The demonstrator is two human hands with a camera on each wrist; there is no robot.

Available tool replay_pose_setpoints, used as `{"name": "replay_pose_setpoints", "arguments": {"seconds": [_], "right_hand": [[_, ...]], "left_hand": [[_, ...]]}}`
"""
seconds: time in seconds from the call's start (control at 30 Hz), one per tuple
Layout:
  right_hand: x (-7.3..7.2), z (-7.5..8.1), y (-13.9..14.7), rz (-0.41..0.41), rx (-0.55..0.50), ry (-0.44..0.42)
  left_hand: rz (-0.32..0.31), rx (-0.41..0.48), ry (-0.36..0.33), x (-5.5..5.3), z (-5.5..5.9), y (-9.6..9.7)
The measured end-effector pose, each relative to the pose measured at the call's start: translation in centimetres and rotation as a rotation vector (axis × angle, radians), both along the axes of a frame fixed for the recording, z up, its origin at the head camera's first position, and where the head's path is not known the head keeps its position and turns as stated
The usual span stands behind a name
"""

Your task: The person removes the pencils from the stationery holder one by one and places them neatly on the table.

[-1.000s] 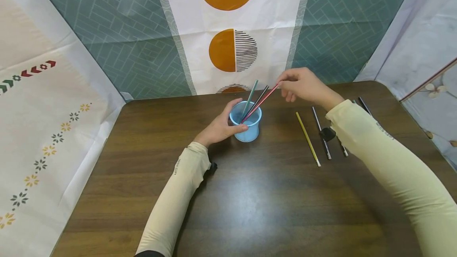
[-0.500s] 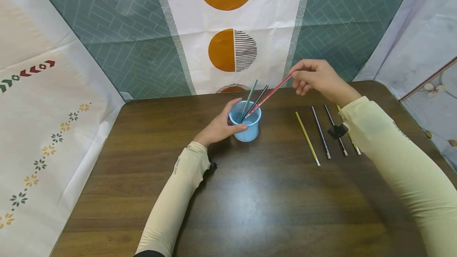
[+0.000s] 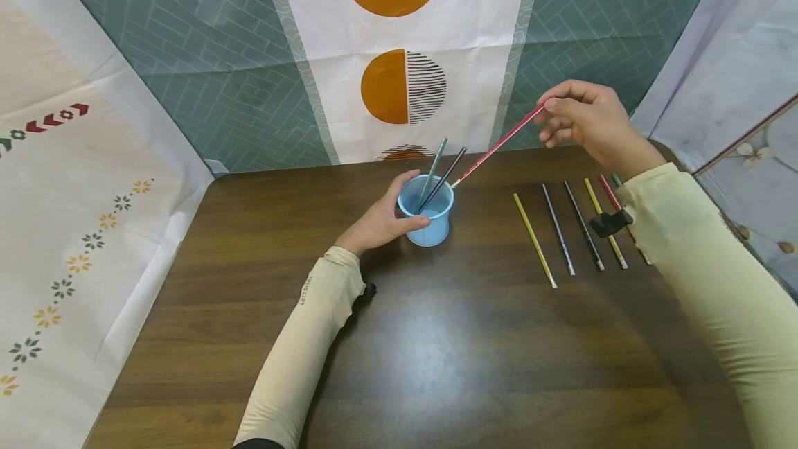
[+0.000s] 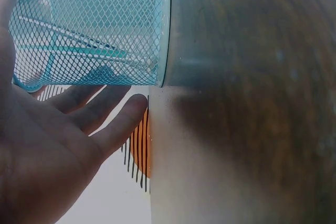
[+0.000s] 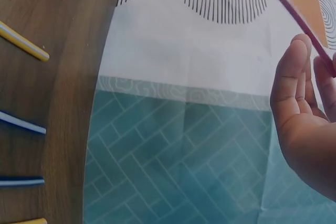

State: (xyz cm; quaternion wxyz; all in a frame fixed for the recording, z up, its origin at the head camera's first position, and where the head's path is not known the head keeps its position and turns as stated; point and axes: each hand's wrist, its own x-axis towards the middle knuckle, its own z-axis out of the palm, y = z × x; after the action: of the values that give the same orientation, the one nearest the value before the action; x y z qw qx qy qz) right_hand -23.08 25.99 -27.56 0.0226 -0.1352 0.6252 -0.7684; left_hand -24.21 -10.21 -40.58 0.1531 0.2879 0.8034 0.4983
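Observation:
In the head view my left hand [image 3: 380,224] grips a light-blue mesh pencil cup [image 3: 435,233] by its upper part, thumb across the near side of the rim. Inside the cup lean a green pencil [image 3: 434,170] and a dark pencil [image 3: 451,168]. To the cup's right and higher up, my right hand [image 3: 592,116] pinches a red pencil [image 3: 503,144] at its upper end between thumb and fingers. That pencil slants down to the left, its eraser end right at the cup's rim. The left wrist view shows the mesh wall [image 4: 94,24] with pencils behind it.
Right of the cup, several pencils lie side by side on the brown table [image 3: 399,366], among them a yellow pencil [image 3: 535,241], a black pencil [image 3: 584,226] and a red pencil [image 3: 609,191]. Patterned cloth [image 3: 231,109] hangs at the table's back edge.
My right hand has moved up and to the right, drawing the red pencil from inside the cup to its rim. The left hand and cup have stayed in place.

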Motion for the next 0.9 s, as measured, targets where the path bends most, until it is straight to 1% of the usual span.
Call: {"name": "replay_pose_setpoints", "arguments": {"seconds": [0.1,0.47,0.7,0.9], "right_hand": [[0.1,0.1,0.6,-0.028,0.003,0.016],[0.3,-0.6,3.0,-0.126,0.148,0.043],[0.5,-0.6,5.2,-0.185,0.340,0.054],[0.8,-0.4,6.8,-0.233,0.449,0.020]], "left_hand": [[0.004,-0.007,-0.002,0.0,0.0,0.0],[0.012,-0.020,-0.005,0.1,-0.1,0.0],[0.012,-0.018,-0.002,0.1,0.0,0.0],[0.017,-0.020,0.001,0.2,-0.1,0.0]]}}
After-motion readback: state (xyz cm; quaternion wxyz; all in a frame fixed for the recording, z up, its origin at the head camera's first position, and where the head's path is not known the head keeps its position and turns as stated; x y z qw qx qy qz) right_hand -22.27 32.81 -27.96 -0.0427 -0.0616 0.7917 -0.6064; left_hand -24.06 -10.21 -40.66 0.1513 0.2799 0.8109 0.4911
